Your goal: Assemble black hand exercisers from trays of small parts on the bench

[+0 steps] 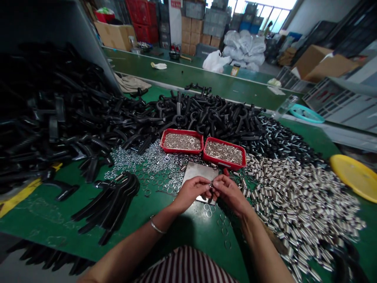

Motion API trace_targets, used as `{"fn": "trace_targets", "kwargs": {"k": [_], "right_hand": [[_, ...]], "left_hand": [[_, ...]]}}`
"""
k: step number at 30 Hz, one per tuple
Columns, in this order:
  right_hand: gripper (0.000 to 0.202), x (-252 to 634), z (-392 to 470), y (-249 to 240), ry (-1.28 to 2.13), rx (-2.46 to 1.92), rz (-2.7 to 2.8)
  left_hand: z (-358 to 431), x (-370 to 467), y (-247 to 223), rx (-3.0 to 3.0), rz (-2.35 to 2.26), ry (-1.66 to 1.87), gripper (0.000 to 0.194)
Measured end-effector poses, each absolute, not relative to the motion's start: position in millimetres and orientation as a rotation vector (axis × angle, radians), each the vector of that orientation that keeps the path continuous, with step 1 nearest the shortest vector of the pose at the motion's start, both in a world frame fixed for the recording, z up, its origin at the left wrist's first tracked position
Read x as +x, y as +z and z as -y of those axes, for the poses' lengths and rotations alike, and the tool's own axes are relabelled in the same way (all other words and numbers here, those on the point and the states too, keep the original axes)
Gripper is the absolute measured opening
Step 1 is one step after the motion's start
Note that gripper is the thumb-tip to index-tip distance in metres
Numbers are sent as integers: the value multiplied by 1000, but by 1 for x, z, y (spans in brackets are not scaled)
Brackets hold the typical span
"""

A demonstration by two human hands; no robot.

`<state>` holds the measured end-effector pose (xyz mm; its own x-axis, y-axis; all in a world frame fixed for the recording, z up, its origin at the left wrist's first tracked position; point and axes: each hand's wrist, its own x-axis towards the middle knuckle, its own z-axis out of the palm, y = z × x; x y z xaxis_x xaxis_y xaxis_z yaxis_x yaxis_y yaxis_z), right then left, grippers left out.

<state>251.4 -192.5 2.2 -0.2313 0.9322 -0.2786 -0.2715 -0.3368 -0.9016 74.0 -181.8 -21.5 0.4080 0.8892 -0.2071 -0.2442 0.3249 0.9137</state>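
Observation:
My left hand and my right hand meet fingertip to fingertip over a small grey metal plate on the green table. Between them they pinch a small metal part, too small to make out. Loose metal washers lie left of the plate and a few rings lie just below my hands. Two red trays full of small metal pieces stand right behind the plate. A wide spread of short silver sleeves covers the table to my right.
A big heap of black plastic handles fills the left and back; a neat bunch of them lies near my left arm. A yellow dish and a teal one sit at the right. Boxes, crates and bags stand beyond a second green bench.

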Motion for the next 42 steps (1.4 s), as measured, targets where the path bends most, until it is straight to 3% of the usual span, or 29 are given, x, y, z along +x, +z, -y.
{"fn": "trace_targets", "kwargs": {"k": [9,15,20,25,28,31,34,38,42], "right_hand": [[25,248,202,8,1685,-1087,926],[24,249,209,13,1853,-1031,938],[22,249,216,14,1910,-973,745],[26,247,232,9,1950,-1008,674],[31,247,239,5,1753,-1166,863],[33,249,240,9,1394,-1307,1129],[32,252,238,15,1196,-1286,1247],[33,250,237,14,1210,-1252,1187],[34,231,240,6,1360,-1245,1084]], "left_hand": [[193,74,-9,926,-925,911,33],[206,69,3,962,-914,917,36],[213,64,12,1103,-832,892,28],[221,59,10,1534,-878,1058,17],[231,54,3,2009,-866,1056,18],[239,41,-1,2316,-933,853,25],[238,12,0,2561,-1280,527,27],[223,-43,-1,2747,-1807,-22,22],[221,-88,-14,2884,-1909,-328,25]]}}
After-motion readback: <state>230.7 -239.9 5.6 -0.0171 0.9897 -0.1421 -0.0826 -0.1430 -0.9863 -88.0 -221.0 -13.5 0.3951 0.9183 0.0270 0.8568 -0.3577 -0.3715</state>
